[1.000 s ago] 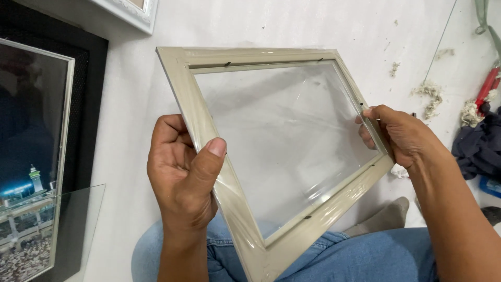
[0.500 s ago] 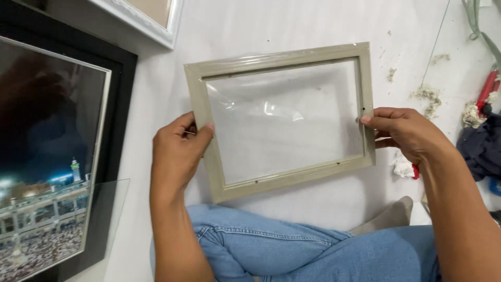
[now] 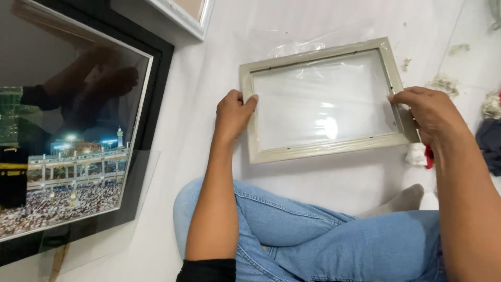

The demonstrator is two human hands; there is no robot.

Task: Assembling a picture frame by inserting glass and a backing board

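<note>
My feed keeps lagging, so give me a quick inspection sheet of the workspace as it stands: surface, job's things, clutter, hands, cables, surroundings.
Surface: white floor, person seated on it in blue jeans.
Job's things: beige picture frame with a clear pane, lying about flat on the floor over a clear plastic sheet.
Clutter: fluff scraps; white wad with a red item; dark cloth.
Hands: left hand grips the frame's left side; right hand grips its right side, fingers curled over the edge.
Cables: nothing seen.
Surroundings: large black-framed photo at left; loose glass sheet at its lower edge; white frame corner above.
</note>
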